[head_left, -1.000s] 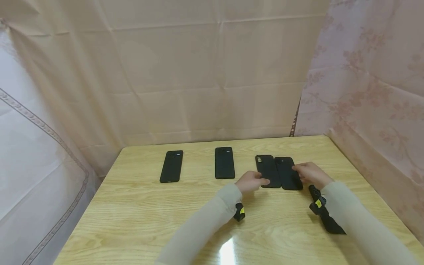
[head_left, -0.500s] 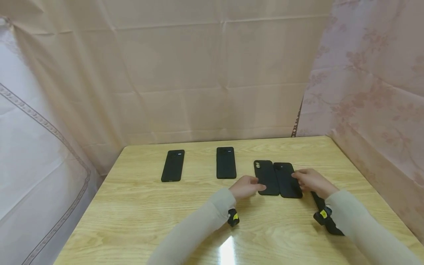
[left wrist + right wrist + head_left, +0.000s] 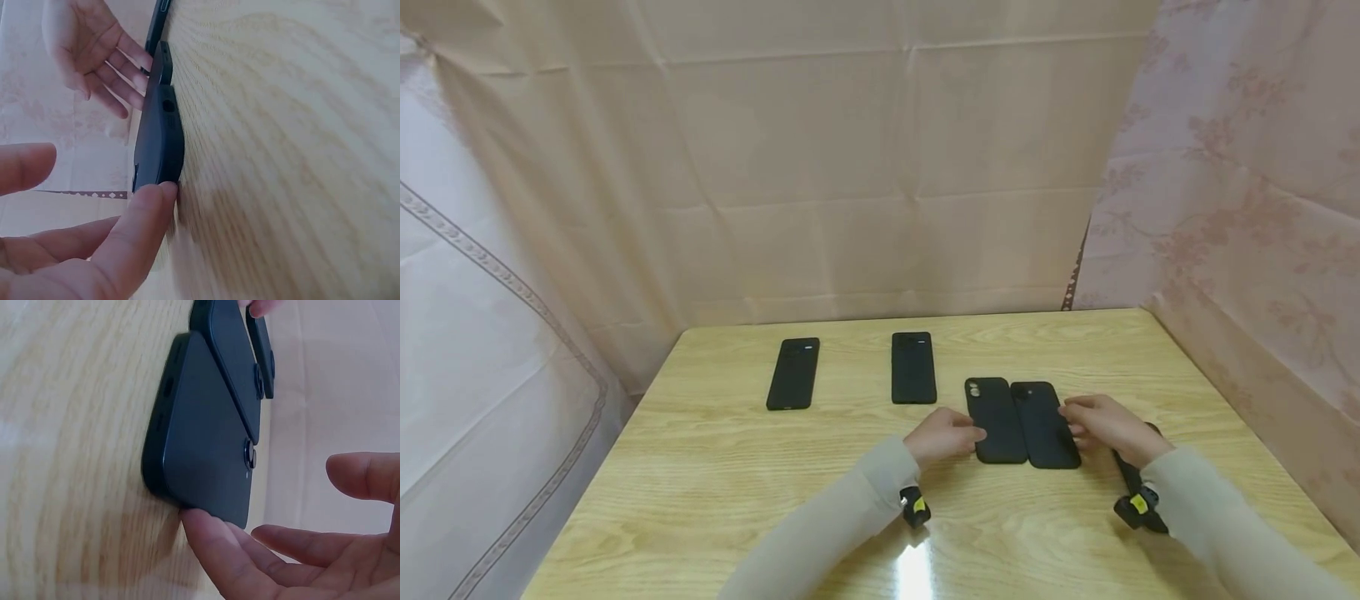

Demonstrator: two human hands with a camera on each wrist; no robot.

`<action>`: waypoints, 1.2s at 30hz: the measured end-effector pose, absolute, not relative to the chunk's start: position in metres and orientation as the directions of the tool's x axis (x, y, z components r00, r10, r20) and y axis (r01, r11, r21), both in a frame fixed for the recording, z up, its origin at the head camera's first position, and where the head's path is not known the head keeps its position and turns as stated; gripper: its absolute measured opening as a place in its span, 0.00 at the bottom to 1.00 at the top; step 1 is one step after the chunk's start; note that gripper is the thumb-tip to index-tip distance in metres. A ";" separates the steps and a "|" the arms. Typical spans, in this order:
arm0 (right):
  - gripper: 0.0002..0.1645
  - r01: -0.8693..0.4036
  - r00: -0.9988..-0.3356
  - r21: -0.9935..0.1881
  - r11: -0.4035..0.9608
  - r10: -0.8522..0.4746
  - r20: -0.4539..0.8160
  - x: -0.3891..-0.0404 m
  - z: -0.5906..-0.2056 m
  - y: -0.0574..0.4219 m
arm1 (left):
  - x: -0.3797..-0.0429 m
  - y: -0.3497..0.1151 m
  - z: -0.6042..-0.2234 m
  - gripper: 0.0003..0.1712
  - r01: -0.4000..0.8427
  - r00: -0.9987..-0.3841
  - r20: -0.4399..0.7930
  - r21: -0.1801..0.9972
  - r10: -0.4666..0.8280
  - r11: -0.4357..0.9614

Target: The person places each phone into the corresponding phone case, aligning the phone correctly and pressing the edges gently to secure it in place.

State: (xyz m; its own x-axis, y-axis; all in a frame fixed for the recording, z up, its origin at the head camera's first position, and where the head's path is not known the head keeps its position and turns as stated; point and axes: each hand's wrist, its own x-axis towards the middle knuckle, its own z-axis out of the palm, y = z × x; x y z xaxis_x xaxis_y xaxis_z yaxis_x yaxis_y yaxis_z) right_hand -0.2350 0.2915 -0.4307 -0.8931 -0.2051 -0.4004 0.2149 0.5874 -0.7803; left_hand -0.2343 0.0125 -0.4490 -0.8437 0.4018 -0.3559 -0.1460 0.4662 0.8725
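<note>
Touching the outer edge of the left slab (image 3: 997,421), black, thin and phone-shaped, with a fingertip of the left hand (image 3: 940,437), the digits standing well apart. Touching the opposite outer edge of the right slab (image 3: 1047,425), equally dark with a smooth matte back and rounded corners, with the right hand (image 3: 1108,427), its digits also apart. Lying flat side by side, long edges meeting, on the wooden tabletop (image 3: 715,483), pale yellow with wavy grain and a glossy glare. Resting farther back, well apart from each other, as the far-left phone (image 3: 793,373) and the middle phone (image 3: 913,367), both dark rectangles. Peeking out partly hidden beneath the right wrist, as a dark elongated object (image 3: 1129,473). Hanging behind in creased folds, as the beige cloth (image 3: 790,167); draping at right with a faded floral print, as the pink cloth (image 3: 1247,183).
</note>
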 end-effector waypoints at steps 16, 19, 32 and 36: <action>0.34 0.234 -0.868 -0.787 0.571 -0.241 -0.433 -0.226 -0.438 0.284 | -0.226 -0.002 -0.454 0.29 -0.221 -0.834 -0.397 0.877 0.383 0.427; 0.33 0.229 -0.866 -0.780 0.583 -0.245 -0.437 -0.224 -0.439 0.281 | -0.224 -0.004 -0.454 0.28 -0.211 -0.839 -0.395 0.870 0.374 0.446; 0.31 0.227 -0.860 -0.797 0.559 -0.269 -0.433 -0.216 -0.445 0.272 | -0.220 -0.023 -0.459 0.16 -0.166 -0.855 -0.352 0.880 0.379 0.444; 0.31 0.222 -0.857 -0.812 0.540 -0.288 -0.427 -0.212 -0.447 0.266 | -0.218 -0.032 -0.459 0.14 -0.182 -0.851 -0.354 0.892 0.389 0.413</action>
State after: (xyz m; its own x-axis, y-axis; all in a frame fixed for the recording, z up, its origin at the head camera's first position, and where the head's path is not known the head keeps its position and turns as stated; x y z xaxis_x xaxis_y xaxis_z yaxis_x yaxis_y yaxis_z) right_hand -0.2120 0.2660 -0.4474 -0.8573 -0.2882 -0.4266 0.2221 0.5405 -0.8115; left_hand -0.2178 -0.0322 -0.4592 -0.8506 0.3891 -0.3536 -0.1821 0.4127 0.8924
